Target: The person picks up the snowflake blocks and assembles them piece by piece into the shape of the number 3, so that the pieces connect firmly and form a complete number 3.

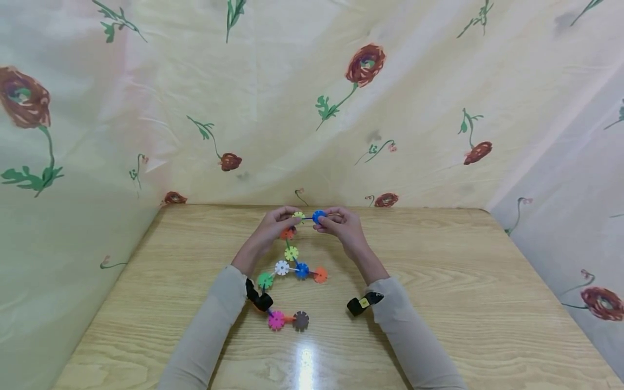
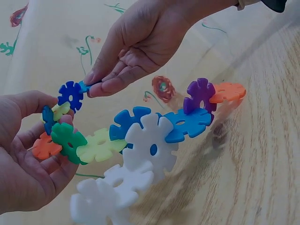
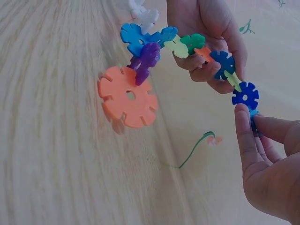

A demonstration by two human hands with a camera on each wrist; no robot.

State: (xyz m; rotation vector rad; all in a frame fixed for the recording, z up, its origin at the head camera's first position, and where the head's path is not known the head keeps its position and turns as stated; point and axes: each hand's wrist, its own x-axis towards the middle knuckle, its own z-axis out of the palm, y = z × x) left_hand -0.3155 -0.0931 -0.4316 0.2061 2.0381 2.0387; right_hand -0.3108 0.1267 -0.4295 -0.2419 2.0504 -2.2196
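Observation:
A branching chain of notched plastic discs runs up the middle of the head view. My left hand [image 1: 267,230] grips its far end, at a yellow disc [image 1: 299,218] and an orange disc [image 1: 287,233]. Facing it, my right hand [image 1: 347,227] pinches a light blue disc [image 1: 319,217] between thumb and fingers. In the right wrist view a dark blue disc [image 3: 245,96] joins that light blue one [image 3: 253,118] to the part in my left hand [image 3: 208,28]. White discs [image 2: 151,145], a purple disc [image 2: 200,96] and an orange end disc [image 2: 228,92] also belong to the chain.
Nearer me on the wooden table [image 1: 439,260], the chain continues through a green disc [image 1: 265,280] to a pink disc [image 1: 276,319] and a dark grey disc [image 1: 300,320]. My left wrist camera [image 1: 260,297] covers part of it. Flowered cloth [image 1: 273,108] rises behind the table.

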